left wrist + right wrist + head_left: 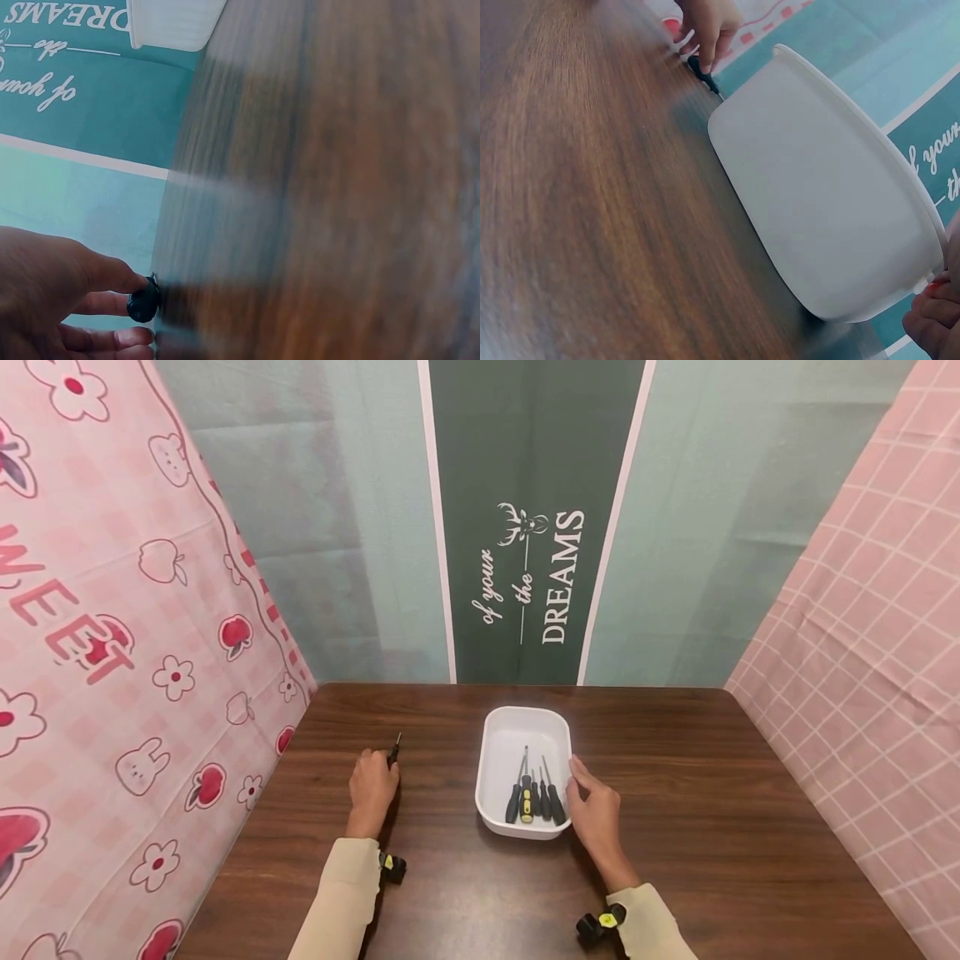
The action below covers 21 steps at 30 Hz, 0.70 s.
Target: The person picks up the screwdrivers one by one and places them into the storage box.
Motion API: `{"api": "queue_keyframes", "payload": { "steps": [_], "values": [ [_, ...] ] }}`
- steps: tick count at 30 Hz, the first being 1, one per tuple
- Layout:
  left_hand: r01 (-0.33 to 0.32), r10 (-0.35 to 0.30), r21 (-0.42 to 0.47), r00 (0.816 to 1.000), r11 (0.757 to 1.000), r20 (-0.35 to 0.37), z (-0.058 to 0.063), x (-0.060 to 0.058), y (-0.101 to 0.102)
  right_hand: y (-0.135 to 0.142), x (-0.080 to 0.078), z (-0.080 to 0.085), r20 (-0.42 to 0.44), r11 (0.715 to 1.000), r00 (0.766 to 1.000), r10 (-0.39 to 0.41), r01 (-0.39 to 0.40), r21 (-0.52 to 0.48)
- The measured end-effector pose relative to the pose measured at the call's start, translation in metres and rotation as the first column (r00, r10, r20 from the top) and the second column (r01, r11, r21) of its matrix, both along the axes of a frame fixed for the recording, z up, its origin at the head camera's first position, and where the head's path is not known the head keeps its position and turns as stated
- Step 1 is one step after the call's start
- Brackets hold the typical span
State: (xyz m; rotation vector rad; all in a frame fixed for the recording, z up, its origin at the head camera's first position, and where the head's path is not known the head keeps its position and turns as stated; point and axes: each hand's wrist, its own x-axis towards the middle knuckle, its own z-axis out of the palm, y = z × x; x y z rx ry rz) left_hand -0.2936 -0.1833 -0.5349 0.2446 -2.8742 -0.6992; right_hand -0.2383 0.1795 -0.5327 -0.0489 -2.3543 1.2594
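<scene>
At the table's left, my left hand (373,783) pinches a small black screwdriver (393,752) by its handle, shaft pointing away from me. In the left wrist view the dark handle end (144,300) shows between thumb and fingers, low against the tabletop. A white plastic bin (491,760) stands near the middle. Inside it lie several screwdrivers with black handles, one of them black and yellow (527,797). My right hand (595,802) grips the bin's right rim; in the right wrist view only part of that hand (934,319) appears at the edge.
The brown wooden table (450,893) ends at a green curtain (382,568) with printed lettering. Pink patterned cloth (202,710) hangs on the left and pink checked cloth (847,652) on the right. Each wrist carries a small black camera (592,928).
</scene>
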Motion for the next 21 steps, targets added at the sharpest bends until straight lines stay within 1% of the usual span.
{"api": "queue_keyframes", "payload": {
  "steps": [10,15,21],
  "values": [
    [0.009,-0.009,0.027,1.000,1.000,-0.014,-0.0005,-0.0019,0.0021,-0.0004,0.0002,0.0015,0.005,1.000,1.000,-0.003,0.003,-0.005],
    [0.018,-0.018,0.041,1.000,0.999,-0.007,0.0002,-0.0027,0.0020,-0.0013,0.0001,0.0003,-0.009,1.000,1.000,-0.005,0.005,0.008],
    [0.022,-0.022,0.052,1.000,0.998,0.004,0.0027,-0.0043,0.0016,-0.0013,-0.0001,-0.0001,0.006,1.000,1.000,-0.005,0.005,0.015]
  ]
}}
